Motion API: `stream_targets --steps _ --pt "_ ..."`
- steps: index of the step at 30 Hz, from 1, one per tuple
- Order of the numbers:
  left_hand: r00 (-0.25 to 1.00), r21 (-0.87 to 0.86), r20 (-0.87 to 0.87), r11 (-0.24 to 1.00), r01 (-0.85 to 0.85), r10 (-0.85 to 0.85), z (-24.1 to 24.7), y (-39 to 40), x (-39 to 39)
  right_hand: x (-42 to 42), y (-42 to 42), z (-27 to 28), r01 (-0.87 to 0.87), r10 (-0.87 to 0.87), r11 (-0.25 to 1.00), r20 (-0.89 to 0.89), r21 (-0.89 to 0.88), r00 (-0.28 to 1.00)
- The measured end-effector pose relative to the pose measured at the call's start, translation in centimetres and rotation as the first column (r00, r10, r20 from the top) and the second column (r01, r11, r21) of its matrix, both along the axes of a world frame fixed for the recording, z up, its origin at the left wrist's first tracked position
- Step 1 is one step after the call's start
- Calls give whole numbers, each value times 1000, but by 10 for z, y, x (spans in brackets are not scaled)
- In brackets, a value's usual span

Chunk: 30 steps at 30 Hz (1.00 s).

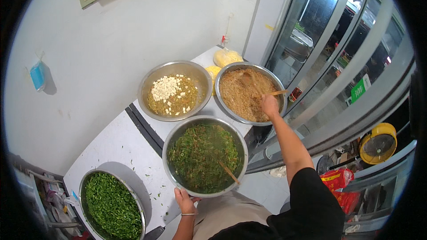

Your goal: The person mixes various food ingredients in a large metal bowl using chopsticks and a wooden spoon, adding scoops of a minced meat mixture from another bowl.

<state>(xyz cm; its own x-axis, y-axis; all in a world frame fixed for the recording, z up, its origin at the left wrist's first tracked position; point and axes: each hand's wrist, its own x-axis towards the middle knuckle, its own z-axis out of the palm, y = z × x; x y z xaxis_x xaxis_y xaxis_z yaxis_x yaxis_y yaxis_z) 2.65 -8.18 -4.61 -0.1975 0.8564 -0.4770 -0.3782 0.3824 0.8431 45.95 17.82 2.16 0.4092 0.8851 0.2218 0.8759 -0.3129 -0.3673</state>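
My left hand (184, 201) grips the lower rim of a steel bowl (167, 177) of chopped green filling (200, 153) close to my body. A wooden stick (229, 172) leans in that filling. At the upper right, my right hand (269, 105) is closed on wooden chopsticks (275, 93) over a steel bowl (223, 107) of brown crumbly filling (237, 90). A spoon-like tool in that filling is only partly visible. At the upper left stands a steel bowl (141, 86) with white tofu-like cubes (165, 87) on a yellow-green mixture.
A steel bowl (142, 221) of chopped greens (111, 203) stands at the lower left of the white table (113, 140). Yellow food in plastic bags (228, 57) lies behind the bowls. Glass sliding doors (310, 43) border the right side, with a yellow fan (378, 143) beyond.
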Motion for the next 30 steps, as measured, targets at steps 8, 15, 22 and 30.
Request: stream_targets --steps 8,15,22,30 --pt "991 20 -44 991 -129 130 -13 -6 0 80 90 -6 284 -250 925 157 -251 955" --pt "987 -55 -46 986 -159 157 -6 0 1 74 123 -23 15 9 975 108 -220 994" --pt "991 -23 -16 991 -134 134 2 13 -1 50 99 -22 -143 193 959 193 -244 962" --pt "988 81 3 984 -157 157 4 21 11 16 34 -30 -167 230 932 170 -321 958"
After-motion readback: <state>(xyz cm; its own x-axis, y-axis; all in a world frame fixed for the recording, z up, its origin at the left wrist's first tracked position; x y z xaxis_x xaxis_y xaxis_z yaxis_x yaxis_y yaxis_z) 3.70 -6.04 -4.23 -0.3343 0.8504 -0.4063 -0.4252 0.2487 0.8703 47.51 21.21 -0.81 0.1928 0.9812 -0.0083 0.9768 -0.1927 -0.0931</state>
